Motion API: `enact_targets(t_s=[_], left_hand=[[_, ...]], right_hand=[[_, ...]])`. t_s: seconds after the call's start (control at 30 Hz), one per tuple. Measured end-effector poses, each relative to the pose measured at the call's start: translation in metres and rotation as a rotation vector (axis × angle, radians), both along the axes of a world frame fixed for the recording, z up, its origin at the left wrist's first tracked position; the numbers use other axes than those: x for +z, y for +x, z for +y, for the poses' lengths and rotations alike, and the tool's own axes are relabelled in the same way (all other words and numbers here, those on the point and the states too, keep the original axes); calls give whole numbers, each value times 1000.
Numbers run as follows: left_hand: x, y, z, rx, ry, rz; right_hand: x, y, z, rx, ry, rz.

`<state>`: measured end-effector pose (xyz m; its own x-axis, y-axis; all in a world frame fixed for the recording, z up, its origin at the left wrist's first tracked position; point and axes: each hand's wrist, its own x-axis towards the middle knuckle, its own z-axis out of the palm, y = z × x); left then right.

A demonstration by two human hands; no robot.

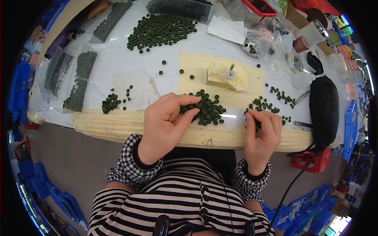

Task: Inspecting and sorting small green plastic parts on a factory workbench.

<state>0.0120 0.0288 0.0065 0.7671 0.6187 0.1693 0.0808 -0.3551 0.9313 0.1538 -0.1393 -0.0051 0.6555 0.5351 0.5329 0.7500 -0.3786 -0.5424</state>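
My left hand (165,122) reaches the left side of a heap of small dark green round pieces (206,108). Its thumb and index finger are apart at the heap, with nothing plainly held between them. At the left edge of a looser scatter of the same pieces (264,104), my right hand (263,131) is closed, thumb and index fingertips together. Whatever sits in that pinch is too small to make out. Beyond both hands stands a tape-wrapped block (218,74) bearing a short white holder with a brown stick (232,69).
A large spread of green pieces (157,33) lies far back, a small cluster (111,103) at left. Clear trays (80,80) of pieces stand left. Plastic bags (275,47), white paper (227,29) and a red-cased phone (260,7) lie back right. A black bag-like object (324,110) stands right.
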Motion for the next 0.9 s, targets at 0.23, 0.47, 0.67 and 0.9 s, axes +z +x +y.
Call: enact_targets(t_s=[0.23,0.47,0.67,0.9], left_hand=[[7,-4,9,-62,-1222,-432],[3,-11,11,-117,-1506,-488],[9,-9,2,-180,-1510,-413],[-1,-8,-10,-285,-1392,-296]], right_hand=[[3,0,-1,-9,-167,-99],[7,-5,5,24,-62,-62],[8,-15,7,128,132,105],[13,-27,10,337,261,355]])
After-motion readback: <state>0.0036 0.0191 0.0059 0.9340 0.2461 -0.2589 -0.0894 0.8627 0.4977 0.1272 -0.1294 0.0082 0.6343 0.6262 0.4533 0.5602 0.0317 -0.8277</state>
